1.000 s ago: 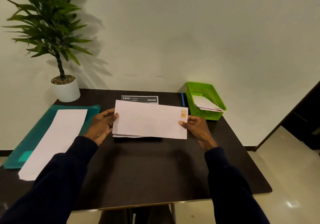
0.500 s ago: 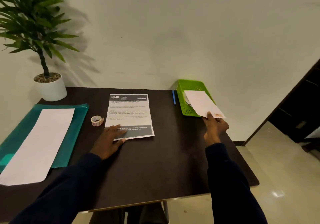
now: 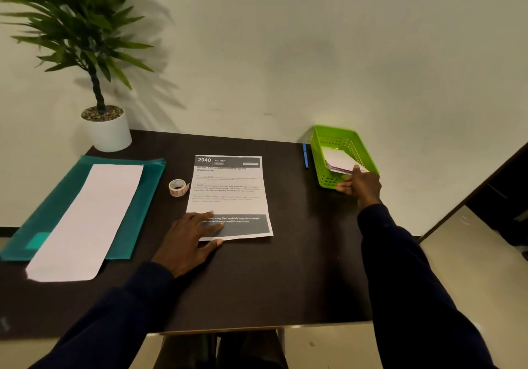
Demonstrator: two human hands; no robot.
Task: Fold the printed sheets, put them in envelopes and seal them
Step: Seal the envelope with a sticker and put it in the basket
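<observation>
A printed sheet (image 3: 228, 191) headed "2940 KITCHEN" lies flat in the middle of the dark table (image 3: 285, 277). My left hand (image 3: 185, 240) rests on its near left corner with fingers spread flat. At the right, a green basket (image 3: 343, 137) holds white envelopes (image 3: 338, 160). My right hand (image 3: 363, 186) is at the basket's near rim, thumb on top of the uppermost envelope and fingers curled under its near end. A small roll of tape (image 3: 177, 187) stands just left of the sheet.
A teal folder (image 3: 143, 186) at the left carries a long white paper (image 3: 85, 220) that overhangs toward me. A potted plant (image 3: 108, 131) stands at the back left corner. A blue pen (image 3: 305, 156) lies beside the basket. The table's right edge drops to the floor.
The envelope that both hands held over the sheet went right in my right hand and now lies in the green basket. My left hand came down onto the printed sheet.
</observation>
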